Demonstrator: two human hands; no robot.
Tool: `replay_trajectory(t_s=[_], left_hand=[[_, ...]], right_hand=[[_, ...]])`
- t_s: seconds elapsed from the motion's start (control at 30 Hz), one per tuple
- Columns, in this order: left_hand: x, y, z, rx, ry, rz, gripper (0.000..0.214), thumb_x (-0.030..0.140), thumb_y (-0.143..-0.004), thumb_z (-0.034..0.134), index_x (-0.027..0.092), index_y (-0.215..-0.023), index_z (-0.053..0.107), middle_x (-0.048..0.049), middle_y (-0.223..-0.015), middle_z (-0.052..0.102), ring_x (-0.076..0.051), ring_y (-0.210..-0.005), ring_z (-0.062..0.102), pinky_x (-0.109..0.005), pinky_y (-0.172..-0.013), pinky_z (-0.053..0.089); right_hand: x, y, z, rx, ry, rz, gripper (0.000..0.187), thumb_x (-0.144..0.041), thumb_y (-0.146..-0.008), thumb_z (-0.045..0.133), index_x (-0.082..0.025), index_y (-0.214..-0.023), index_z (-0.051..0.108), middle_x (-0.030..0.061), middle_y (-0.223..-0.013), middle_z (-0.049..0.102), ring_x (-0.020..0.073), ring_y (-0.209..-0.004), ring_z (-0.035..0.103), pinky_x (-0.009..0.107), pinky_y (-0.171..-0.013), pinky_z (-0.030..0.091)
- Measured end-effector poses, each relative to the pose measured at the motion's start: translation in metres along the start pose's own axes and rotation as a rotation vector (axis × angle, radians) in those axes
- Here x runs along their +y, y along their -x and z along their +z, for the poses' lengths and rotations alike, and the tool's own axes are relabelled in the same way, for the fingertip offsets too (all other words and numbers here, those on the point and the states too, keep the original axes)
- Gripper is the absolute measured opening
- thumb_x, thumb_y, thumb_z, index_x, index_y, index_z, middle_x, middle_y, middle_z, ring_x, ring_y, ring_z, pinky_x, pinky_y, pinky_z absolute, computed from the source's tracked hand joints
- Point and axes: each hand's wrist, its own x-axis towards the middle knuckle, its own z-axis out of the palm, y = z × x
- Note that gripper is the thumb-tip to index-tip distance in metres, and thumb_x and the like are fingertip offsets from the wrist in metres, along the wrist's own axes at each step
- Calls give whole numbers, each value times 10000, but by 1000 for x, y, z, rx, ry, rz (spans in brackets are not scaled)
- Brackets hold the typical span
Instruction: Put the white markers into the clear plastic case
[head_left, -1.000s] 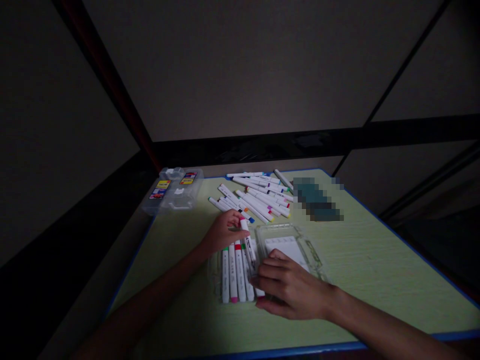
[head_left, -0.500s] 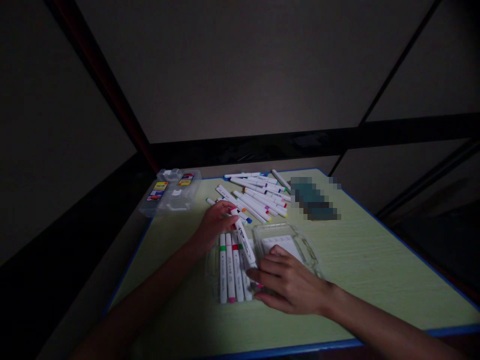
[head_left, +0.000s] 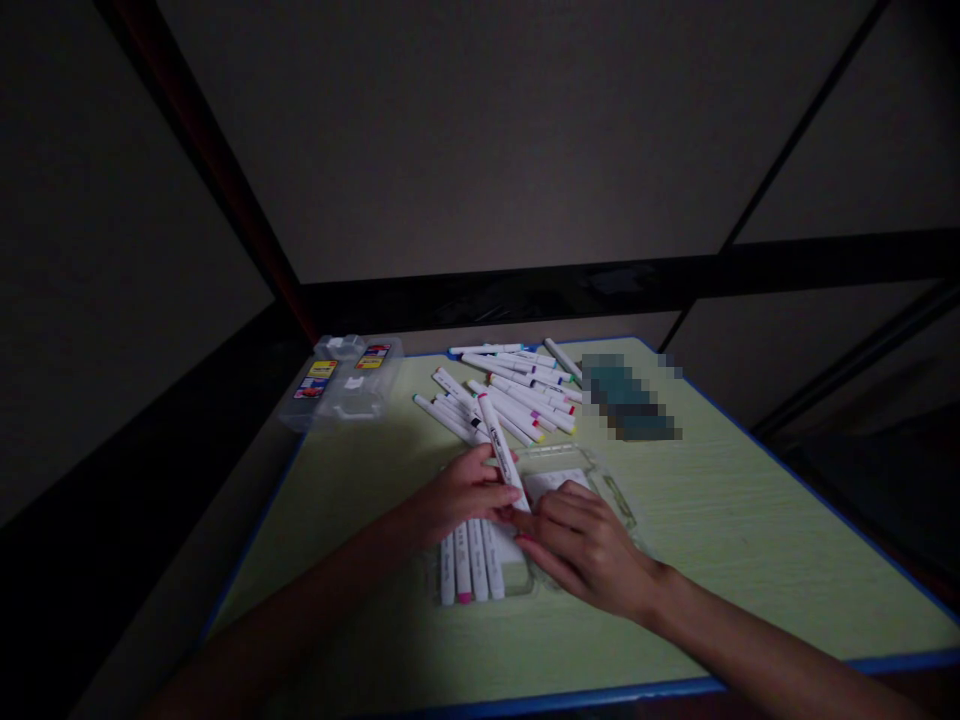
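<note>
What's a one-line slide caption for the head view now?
Left hand grips a white marker, right hand at its near end, over an open clear case; loose markers beyond.

The widest way in is from the right of the frame, over bare tabletop (head_left: pixel 757 540) above the right forearm (head_left: pixel 735 635); a shorter strip lies at bottom centre, between the forearms. At the centre, the left hand (head_left: pixel 469 490) and right hand (head_left: pixel 589 540) crowd the open case (head_left: pixel 621 500). Behind them, loose markers (head_left: pixel 529 393) block the way, with a pixelated dark shape (head_left: pixel 630 405) to their right and another clear case (head_left: pixel 360 395) left.
</note>
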Motion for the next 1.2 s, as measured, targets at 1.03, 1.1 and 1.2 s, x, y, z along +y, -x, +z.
replay_trajectory(t_s=[1.03, 1.1, 1.2], left_hand=[[10, -31, -102, 713, -1247, 95, 587, 188, -716, 436, 122, -1284, 306, -29, -735, 608, -117, -537, 546, -213, -533, 411], [9, -32, -103, 723, -1325, 89, 545, 206, -720, 443, 103, -1249, 360, -39, -716, 609, -137, -579, 559, -227, -557, 414], [8, -33, -104, 700, -1419, 90, 474, 221, -739, 436, 93, -1195, 416, -47, -695, 613, -156, -626, 573, -246, -604, 420]], right_hand=[[0, 2, 5, -147, 25, -53, 257, -146, -864, 344, -101, -1030, 535, 39, -671, 563, 146, -622, 500, 296, -605, 347], [0, 1, 4, -151, 23, -52, 257, -144, -862, 343, -101, -1018, 543, 39, -665, 560, 147, -618, 498, 298, -602, 345], [-1, 0, 3, -169, 22, -49, 262, -137, -860, 336, -99, -1000, 554, 40, -662, 560, 149, -615, 495, 303, -602, 342]])
